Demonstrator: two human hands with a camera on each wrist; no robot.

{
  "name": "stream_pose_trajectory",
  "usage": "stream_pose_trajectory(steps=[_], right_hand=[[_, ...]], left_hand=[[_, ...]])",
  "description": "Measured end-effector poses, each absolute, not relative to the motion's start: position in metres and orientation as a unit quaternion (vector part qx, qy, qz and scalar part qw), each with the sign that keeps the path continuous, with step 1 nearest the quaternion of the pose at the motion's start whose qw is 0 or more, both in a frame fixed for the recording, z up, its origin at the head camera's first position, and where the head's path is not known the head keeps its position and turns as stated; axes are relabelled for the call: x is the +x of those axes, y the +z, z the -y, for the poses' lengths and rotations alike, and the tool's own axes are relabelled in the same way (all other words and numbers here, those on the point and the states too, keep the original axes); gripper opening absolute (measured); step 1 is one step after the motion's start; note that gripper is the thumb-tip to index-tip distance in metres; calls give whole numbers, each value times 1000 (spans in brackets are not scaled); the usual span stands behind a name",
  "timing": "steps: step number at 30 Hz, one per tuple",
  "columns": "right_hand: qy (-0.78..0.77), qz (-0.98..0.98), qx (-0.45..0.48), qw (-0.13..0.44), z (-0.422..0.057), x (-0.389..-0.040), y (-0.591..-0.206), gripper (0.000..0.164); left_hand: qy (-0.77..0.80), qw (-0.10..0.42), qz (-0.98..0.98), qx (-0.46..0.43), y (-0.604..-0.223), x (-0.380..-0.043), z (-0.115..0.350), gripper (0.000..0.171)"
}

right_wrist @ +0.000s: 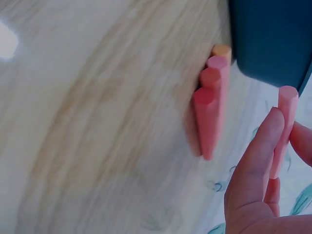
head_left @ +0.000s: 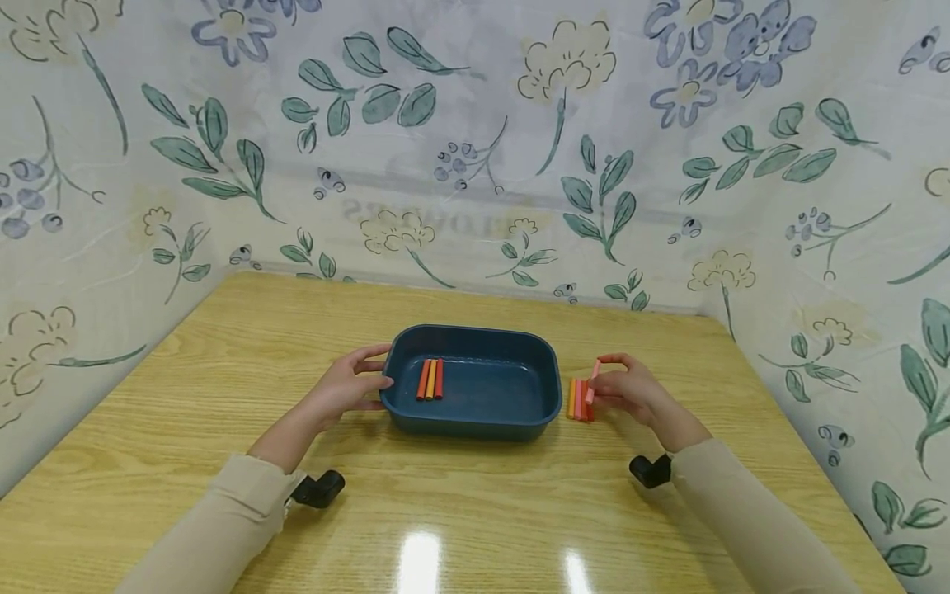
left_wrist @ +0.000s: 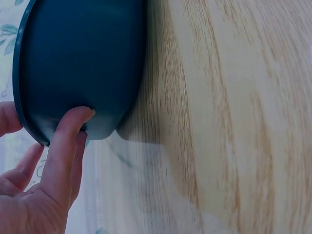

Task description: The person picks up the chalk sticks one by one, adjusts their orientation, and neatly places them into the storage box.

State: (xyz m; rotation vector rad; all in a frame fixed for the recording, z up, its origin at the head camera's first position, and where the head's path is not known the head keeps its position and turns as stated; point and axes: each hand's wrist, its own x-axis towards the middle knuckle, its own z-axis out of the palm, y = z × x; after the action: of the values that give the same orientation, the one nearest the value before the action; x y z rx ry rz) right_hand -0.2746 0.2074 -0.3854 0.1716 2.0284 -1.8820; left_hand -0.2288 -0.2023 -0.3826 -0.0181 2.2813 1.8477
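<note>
A dark blue rectangular container (head_left: 467,428) stands on the table. My left hand (head_left: 355,379) grips the rim at its left end; in the left wrist view several fingers (left_wrist: 63,146) lie along the outer wall. Three slim sticks lie side by side inside: a red stick (head_left: 422,381), a yellow stick (head_left: 430,381) and another red stick (head_left: 439,381). To the right of the container, my right hand (head_left: 631,389) pinches a pink crayon-like stick (right_wrist: 287,100) between thumb and fingers. Just below it is a row of yellow, pink and red sticks (right_wrist: 207,117), partly hidden by the hand.
The wooden table (head_left: 475,503) has a floral cloth (head_left: 475,148) hanging behind it and at both sides. A black device (head_left: 317,489) is worn at the left wrist, and another black device (head_left: 650,471) at the right wrist.
</note>
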Motion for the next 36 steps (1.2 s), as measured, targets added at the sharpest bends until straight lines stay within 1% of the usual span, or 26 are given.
stream_pose_trajectory(steps=[9,19,26,36], right_hand=[[-688,-701,46,180,-196,-279,-374,63],[-698,-689,35,190,-180,-283,-359,62],[-700,-688,34,192,-163,-288,-352,59],[-703,-681,44,200,-133,-293,-343,60]], left_hand=[[628,105,-771,-8,-382,-228,202,60],[625,106,-773,-7,-380,-228,203,60],[625,106,-773,-6,-381,-228,203,61],[628,106,-771,-1,-382,-229,204,61]])
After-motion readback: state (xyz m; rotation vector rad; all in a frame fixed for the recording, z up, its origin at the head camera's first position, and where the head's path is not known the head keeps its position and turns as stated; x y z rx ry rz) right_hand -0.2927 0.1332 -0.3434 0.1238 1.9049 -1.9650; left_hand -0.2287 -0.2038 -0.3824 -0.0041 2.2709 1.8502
